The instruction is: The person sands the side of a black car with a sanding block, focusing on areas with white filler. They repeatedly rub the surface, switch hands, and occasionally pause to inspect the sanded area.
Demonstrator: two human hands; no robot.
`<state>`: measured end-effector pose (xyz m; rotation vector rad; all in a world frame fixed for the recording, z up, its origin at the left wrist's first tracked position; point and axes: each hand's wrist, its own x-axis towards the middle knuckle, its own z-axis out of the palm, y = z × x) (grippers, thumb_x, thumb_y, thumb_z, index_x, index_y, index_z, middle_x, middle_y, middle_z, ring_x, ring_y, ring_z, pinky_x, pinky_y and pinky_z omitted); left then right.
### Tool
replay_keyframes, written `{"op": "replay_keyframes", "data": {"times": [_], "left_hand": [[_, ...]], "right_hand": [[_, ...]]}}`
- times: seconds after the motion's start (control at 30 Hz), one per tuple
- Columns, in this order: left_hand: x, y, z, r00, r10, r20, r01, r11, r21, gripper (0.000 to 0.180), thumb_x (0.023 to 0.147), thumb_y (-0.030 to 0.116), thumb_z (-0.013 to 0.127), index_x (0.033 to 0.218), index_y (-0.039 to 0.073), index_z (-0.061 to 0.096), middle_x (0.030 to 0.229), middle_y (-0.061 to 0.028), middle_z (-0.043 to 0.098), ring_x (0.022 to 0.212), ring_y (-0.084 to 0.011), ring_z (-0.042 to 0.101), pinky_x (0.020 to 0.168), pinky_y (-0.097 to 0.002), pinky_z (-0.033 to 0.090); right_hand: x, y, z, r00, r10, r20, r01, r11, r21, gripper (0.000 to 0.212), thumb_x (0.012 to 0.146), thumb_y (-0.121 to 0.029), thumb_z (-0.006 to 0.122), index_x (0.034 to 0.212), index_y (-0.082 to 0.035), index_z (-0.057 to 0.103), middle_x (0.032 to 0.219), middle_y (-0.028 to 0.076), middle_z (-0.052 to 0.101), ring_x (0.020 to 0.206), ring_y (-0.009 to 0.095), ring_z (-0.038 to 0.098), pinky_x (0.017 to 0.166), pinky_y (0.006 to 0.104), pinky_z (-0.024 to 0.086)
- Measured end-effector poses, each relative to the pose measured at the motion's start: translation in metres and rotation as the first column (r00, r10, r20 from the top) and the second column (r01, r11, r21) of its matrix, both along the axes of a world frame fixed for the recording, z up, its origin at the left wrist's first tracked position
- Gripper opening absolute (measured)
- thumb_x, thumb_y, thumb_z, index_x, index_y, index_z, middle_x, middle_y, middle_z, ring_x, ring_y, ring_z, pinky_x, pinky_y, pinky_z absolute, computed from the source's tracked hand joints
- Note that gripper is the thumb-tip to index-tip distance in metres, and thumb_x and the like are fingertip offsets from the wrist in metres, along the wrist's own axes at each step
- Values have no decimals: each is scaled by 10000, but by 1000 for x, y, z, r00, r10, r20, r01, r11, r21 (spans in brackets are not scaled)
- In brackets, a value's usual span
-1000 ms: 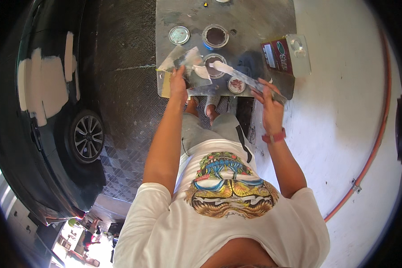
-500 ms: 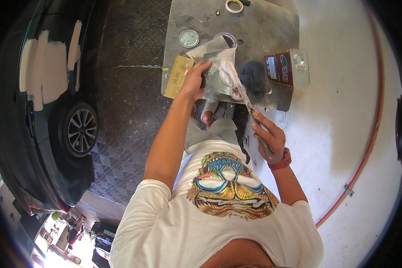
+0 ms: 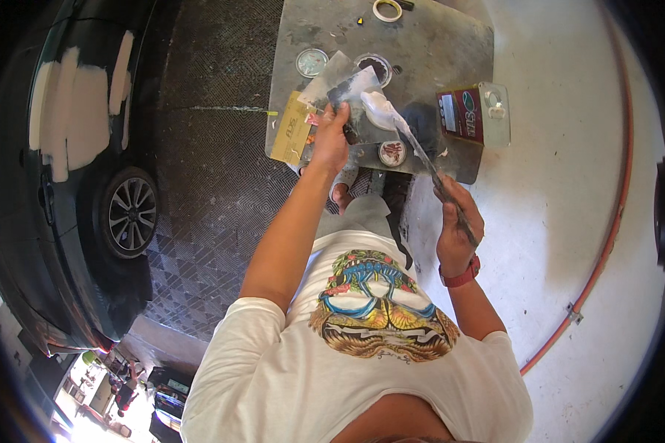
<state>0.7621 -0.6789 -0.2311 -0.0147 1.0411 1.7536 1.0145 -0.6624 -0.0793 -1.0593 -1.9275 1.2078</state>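
Note:
My left hand (image 3: pixel 331 140) grips a flat grey mixing plate (image 3: pixel 383 131) over the table, fingers closed on its near left edge. Another flat pale sheet (image 3: pixel 325 80) overlaps it on the left; whether I hold that too, I cannot tell. A lump of whitish putty (image 3: pixel 377 108) lies toward the plate's right side. Wrapped around the handle of a long, smeared spatula (image 3: pixel 425 156), my right hand (image 3: pixel 459 221) is right of the table's near edge. The spatula's far tip meets the putty. Just below the plate sits a small round lid with reddish-brown paste (image 3: pixel 392 153).
On the grey table (image 3: pixel 440 44) are a yellow sheet (image 3: pixel 291 134), a round lid (image 3: pixel 312 63), an open round tin (image 3: pixel 383 62), a tape roll (image 3: pixel 386 10) and a rectangular metal can (image 3: pixel 464 114). A dark car (image 3: pixel 74 221) with beige patches stands left; a white wall (image 3: pixel 554 221) right.
My right hand has moved right and slightly nearer, drawing the spatula with it. My left hand has shifted a little right with the plate turned. The lid of reddish-brown paste shows more fully.

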Motion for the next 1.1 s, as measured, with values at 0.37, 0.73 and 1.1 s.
{"op": "replay_keyframes", "data": {"times": [0.37,0.73,1.1], "left_hand": [[-13,-6,26,987,-157,-15,156,984,-83,739,1043,331,619,1579,-40,271,1554,-173,448,1429,-273,448,1176,-414,374],[-12,-29,78,973,-200,113,217,962,-167,666,1063,292,589,1571,-21,294,1493,-154,517,1376,-247,511,1160,-407,404],[-19,-36,165,964,-139,-226,130,990,-57,709,1093,373,514,1594,-52,248,1528,-203,478,1397,-273,497,1168,-380,383]], "right_hand": [[-77,50,-73,993,-84,85,98,978,-182,291,1055,-186,627,1253,21,677,1218,145,710,1055,223,688,848,318,536],[-139,74,-103,860,-336,-385,-277,325,-904,580,988,-498,678,1311,-23,593,1243,148,667,1077,191,662,853,336,556],[-117,122,84,935,259,244,-338,860,382,466,937,0,593,1369,-166,652,1274,132,677,1174,315,653,1027,460,494]]}}
